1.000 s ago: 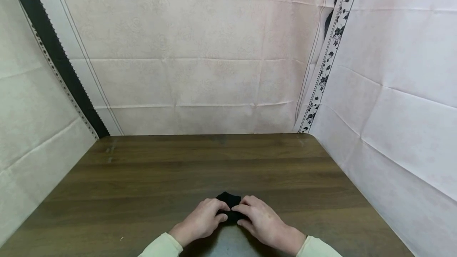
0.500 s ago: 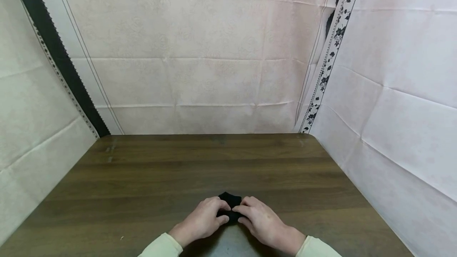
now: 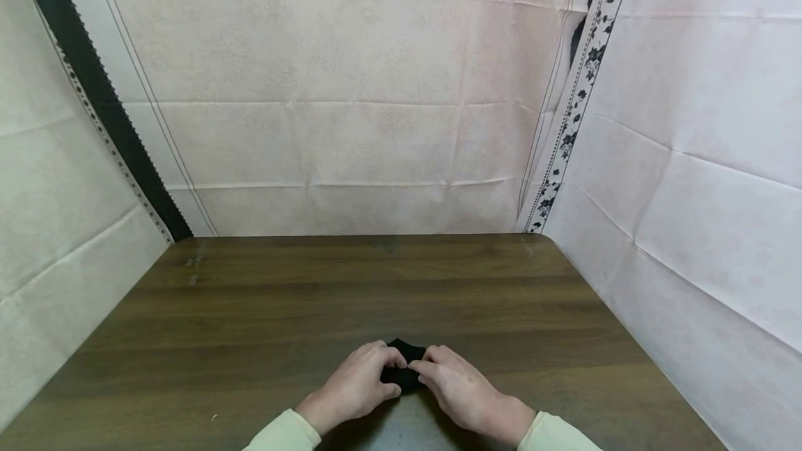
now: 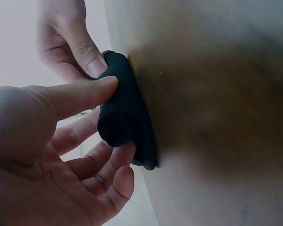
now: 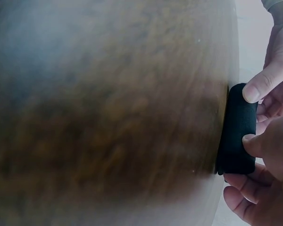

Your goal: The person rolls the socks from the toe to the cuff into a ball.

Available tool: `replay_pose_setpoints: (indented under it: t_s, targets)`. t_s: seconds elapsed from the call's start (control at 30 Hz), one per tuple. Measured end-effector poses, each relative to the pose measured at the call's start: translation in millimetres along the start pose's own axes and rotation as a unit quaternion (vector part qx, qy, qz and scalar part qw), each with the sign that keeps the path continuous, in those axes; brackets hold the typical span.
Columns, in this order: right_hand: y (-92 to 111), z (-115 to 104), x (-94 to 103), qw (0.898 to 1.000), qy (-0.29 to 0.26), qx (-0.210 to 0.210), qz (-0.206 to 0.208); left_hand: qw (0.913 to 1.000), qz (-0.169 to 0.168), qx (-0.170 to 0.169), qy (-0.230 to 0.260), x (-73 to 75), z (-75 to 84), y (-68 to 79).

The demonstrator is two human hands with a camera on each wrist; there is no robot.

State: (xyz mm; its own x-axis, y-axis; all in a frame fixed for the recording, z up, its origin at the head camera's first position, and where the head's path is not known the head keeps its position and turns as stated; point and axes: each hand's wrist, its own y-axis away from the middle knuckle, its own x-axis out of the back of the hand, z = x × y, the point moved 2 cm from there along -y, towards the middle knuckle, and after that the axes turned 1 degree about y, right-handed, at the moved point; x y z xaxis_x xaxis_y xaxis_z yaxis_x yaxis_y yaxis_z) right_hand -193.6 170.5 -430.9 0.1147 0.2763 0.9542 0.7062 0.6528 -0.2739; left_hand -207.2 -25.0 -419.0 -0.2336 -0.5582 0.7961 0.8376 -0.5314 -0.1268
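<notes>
Left hand (image 3: 356, 380) and right hand (image 3: 462, 387) sit close together, fingers curled to a pinch. Pale creased hangings (image 3: 370, 103) stand behind and beside a brown wood-grain table (image 3: 401, 298); a black strip (image 3: 106, 103) runs down the left corner, a floral border (image 3: 579, 96) down the right. At the table's near middle both hands grip a black cloth roll (image 3: 403, 379), partly hiding it; left of them lies a tiny pale scrap (image 3: 214, 417)

The black roll (image 4: 120, 101) looks like soft, matt cloth with a smooth face. The tabletop (image 3: 351, 298) shows wood grain under a smooth, slightly glossy finish; solid wood or laminate cannot be told. The pale hangings (image 3: 376, 145) look like thin, matt sheeting, cloth or plastic, creased and faintly patterned. The sleeves (image 3: 288, 431) are plain, matt cloth.
</notes>
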Motion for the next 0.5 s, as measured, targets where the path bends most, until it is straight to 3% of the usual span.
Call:
replay_pose_setpoints:
  t_s: [0.27,0.5]
  targets:
    - [0.4,0.8,1.0,1.0,-0.008,-0.005,-0.005,0.9997,-0.013,0.02,0.002,-1.6,-0.8,-1.6]
    - [2.7,2.8,4.6,0.998,-0.031,0.016,0.045,0.9984,-0.043,0.032,0.017,-1.2,-1.6,-3.5]
